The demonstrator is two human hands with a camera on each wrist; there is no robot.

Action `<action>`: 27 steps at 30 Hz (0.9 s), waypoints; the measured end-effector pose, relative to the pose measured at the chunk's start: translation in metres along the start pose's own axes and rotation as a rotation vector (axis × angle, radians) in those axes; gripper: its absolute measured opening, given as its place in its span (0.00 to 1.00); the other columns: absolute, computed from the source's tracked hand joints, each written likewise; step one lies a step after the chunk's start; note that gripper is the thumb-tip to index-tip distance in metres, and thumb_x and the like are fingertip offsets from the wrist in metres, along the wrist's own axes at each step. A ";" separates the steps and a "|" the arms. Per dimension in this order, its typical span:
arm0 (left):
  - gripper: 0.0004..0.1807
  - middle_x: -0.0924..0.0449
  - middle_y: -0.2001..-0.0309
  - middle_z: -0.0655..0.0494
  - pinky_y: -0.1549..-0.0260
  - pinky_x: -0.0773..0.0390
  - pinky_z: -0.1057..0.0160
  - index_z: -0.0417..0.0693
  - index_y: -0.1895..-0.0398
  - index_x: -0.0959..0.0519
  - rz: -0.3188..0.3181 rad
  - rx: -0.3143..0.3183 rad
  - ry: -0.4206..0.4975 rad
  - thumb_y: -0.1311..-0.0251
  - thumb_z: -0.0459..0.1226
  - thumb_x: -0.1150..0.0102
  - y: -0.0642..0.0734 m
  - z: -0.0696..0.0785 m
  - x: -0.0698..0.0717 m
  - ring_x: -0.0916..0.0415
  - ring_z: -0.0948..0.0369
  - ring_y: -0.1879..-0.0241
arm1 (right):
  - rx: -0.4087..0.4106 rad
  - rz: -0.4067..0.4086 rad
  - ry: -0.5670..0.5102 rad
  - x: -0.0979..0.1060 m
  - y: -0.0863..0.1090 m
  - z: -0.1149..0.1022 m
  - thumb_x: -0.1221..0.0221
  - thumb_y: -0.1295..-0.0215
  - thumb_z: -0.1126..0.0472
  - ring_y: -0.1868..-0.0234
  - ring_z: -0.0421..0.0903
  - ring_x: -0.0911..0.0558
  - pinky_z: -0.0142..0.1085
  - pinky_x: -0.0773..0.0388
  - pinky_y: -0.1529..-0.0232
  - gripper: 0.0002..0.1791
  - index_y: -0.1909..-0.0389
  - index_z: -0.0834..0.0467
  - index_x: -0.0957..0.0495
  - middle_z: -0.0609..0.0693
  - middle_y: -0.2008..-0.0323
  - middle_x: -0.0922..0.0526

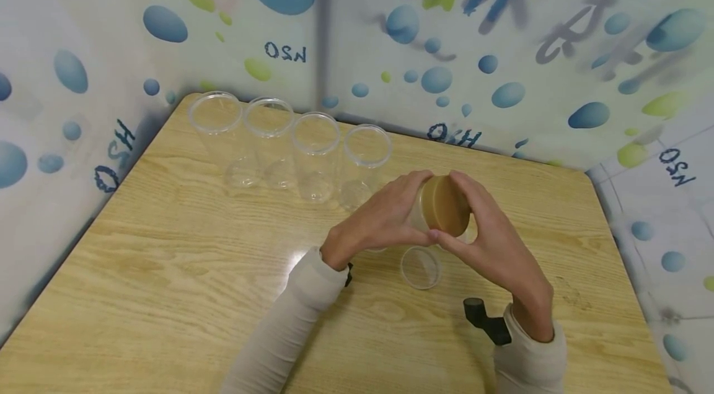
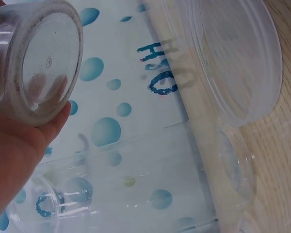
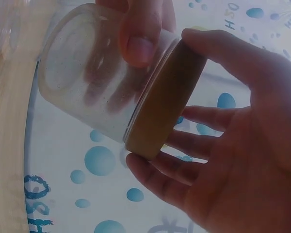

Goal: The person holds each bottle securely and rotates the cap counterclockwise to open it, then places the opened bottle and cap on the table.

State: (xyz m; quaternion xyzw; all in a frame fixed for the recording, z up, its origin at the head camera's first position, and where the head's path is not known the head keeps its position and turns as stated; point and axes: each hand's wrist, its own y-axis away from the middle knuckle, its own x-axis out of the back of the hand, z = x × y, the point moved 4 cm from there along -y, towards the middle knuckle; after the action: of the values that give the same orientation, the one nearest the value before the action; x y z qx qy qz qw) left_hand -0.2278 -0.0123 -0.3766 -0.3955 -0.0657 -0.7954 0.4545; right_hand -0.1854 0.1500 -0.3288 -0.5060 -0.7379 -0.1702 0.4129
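Above the right half of the table, both hands hold a clear jar (image 3: 70, 80) with a tan lid (image 1: 450, 207), tilted on its side. My left hand (image 1: 385, 214) grips the jar's body, and its fingers show through the clear wall in the right wrist view. Around the lid's rim curl the thumb and fingers of my right hand (image 1: 496, 242). The lid sits on the jar's mouth. Seen from the left wrist, the jar's round base (image 2: 48, 63) faces the camera, and no contents are visible inside.
Several tall clear plastic cups (image 1: 315, 158) stand in a row at the back left of the wooden table (image 1: 184, 270). Below the hands is a round clear piece (image 1: 421, 268), partly hidden behind them with others. A patterned curtain (image 1: 362, 59) borders the table's back.
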 end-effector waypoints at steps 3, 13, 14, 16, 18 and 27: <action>0.51 0.29 0.46 0.54 0.55 0.25 0.64 0.44 0.29 0.42 -0.004 0.001 0.002 0.52 0.53 0.27 0.000 0.000 0.000 0.30 0.62 0.52 | 0.021 -0.011 -0.004 0.000 -0.001 0.000 0.30 0.41 0.58 0.31 0.58 0.35 0.58 0.28 0.43 0.49 0.23 0.58 0.47 0.59 0.26 0.41; 0.51 0.27 0.47 0.53 0.57 0.24 0.63 0.43 0.30 0.40 0.042 0.017 -0.070 0.52 0.56 0.27 -0.002 -0.001 -0.002 0.29 0.60 0.54 | -0.084 0.029 0.100 0.000 -0.002 0.008 0.33 0.39 0.45 0.25 0.63 0.43 0.65 0.39 0.36 0.53 0.22 0.59 0.51 0.60 0.24 0.46; 0.51 0.27 0.46 0.53 0.56 0.24 0.63 0.43 0.30 0.40 0.050 0.018 -0.078 0.53 0.55 0.26 -0.002 0.000 -0.003 0.29 0.60 0.54 | -0.103 0.049 0.133 0.001 -0.002 0.008 0.34 0.39 0.43 0.26 0.63 0.42 0.65 0.39 0.36 0.52 0.22 0.59 0.50 0.61 0.25 0.44; 0.51 0.27 0.46 0.53 0.56 0.24 0.63 0.43 0.31 0.39 0.062 0.022 -0.092 0.54 0.55 0.25 -0.002 0.000 -0.003 0.28 0.60 0.54 | -0.133 0.074 0.193 0.001 -0.002 0.009 0.38 0.37 0.39 0.28 0.64 0.38 0.64 0.36 0.37 0.50 0.23 0.60 0.47 0.62 0.26 0.40; 0.51 0.27 0.45 0.53 0.55 0.24 0.62 0.43 0.31 0.39 0.069 0.026 -0.104 0.54 0.55 0.25 -0.002 0.000 -0.004 0.28 0.60 0.53 | -0.157 0.074 0.224 0.000 -0.002 0.009 0.41 0.35 0.37 0.31 0.64 0.34 0.64 0.32 0.40 0.48 0.24 0.61 0.45 0.63 0.28 0.36; 0.51 0.27 0.45 0.52 0.54 0.23 0.62 0.43 0.31 0.39 0.069 0.022 -0.141 0.53 0.56 0.26 -0.003 0.001 -0.008 0.28 0.60 0.53 | -0.224 -0.009 0.229 -0.005 -0.001 0.009 0.46 0.33 0.34 0.37 0.62 0.27 0.60 0.26 0.46 0.48 0.24 0.61 0.46 0.62 0.29 0.36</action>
State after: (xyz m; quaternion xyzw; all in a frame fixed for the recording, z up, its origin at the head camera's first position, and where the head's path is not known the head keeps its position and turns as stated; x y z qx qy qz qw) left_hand -0.2275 -0.0049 -0.3811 -0.4476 -0.0924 -0.7486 0.4803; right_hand -0.1897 0.1520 -0.3377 -0.5228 -0.6647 -0.3101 0.4345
